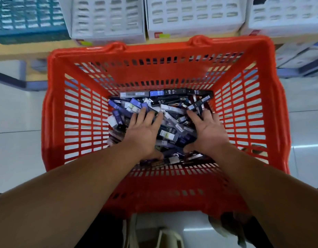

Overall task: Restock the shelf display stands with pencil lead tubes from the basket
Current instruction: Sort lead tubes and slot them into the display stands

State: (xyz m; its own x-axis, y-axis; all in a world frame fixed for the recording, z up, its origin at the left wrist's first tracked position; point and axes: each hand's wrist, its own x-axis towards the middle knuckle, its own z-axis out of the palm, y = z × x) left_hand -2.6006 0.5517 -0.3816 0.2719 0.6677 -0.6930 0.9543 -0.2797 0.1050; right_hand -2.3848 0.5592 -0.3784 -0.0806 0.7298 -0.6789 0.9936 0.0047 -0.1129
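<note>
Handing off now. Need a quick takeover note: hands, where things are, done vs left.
Left hand: open, fingers spread on the pencil lead tubes.
Right hand: open, on the same pile, with no tube plainly gripped.
Tubes: a loose heap in the bottom of the red basket.
Display stands: white, on the shelf beyond the basket, too blurred to tell how full they are.
Done: both hands are in the basket.
Left: pick up tubes and load the stands.

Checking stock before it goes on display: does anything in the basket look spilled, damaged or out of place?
Nothing stands out. The pencil lead tubes lie in a loose jumble at the bottom of the red basket, pointing every way, none seen outside it. The left hand and right hand rest spread on the pile.
</note>
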